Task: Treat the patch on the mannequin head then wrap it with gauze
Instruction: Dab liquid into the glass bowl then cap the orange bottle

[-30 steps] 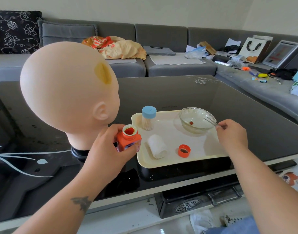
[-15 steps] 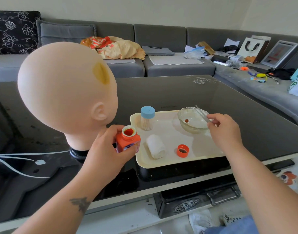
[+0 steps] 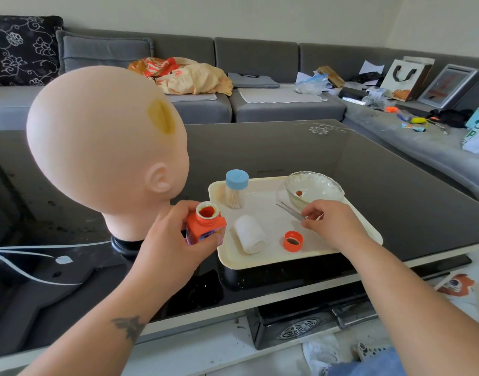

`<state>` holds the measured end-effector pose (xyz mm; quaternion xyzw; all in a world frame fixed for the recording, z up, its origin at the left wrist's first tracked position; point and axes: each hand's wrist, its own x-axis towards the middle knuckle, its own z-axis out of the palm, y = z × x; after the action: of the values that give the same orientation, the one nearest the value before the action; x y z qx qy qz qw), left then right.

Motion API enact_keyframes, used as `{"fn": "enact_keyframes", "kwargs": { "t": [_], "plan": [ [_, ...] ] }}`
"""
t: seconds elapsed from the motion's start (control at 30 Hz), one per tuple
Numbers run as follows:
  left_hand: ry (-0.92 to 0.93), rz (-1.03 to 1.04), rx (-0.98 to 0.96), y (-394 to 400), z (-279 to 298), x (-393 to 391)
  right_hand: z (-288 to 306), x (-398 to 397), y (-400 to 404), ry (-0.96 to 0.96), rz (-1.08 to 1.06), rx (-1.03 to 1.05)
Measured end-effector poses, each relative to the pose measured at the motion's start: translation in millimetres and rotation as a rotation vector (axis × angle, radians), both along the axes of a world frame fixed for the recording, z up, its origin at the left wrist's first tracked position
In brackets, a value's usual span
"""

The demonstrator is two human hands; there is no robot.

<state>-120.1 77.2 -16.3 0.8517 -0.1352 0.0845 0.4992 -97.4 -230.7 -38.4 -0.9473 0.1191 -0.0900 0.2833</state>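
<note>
Now the right hand (image 3: pixel 333 223) has drawn the tweezers (image 3: pixel 290 210) off the bowl (image 3: pixel 314 189).

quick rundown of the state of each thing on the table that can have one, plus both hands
orange bottle: open, upright, held in the left hand
orange cap: off, lying inside-up on the tray
tweezers: pinched in the right hand, tips empty
gauze roll: rolled up, lying on tray
swab jar: blue lid on, upright
glass bowl: upright, small red ball inside
mannequin head: upright, yellow patch bare

Mannequin head (image 3: pixel 105 147) left of tray (image 3: pixel 262 260), gauze roll (image 3: pixel 249 234) on tray
</note>
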Motion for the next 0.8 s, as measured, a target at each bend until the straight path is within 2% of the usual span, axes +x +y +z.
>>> {"fn": "enact_keyframes", "kwargs": {
  "t": [0.3, 0.6, 0.8],
  "plan": [
    [0.004, 0.006, -0.001, 0.4, 0.0, 0.6, -2.0, -0.1, -2.2, 0.096, -0.088, -0.136],
    [0.002, 0.005, 0.025, 0.1, -2.8, 1.4, -1.7, -1.7, -4.3, 0.194, -0.122, -0.153],
    [0.007, -0.005, 0.045, -0.6, -1.2, 0.3, 9.8, -5.1, 0.2, 0.093, -0.119, -0.109]
  ]
}}
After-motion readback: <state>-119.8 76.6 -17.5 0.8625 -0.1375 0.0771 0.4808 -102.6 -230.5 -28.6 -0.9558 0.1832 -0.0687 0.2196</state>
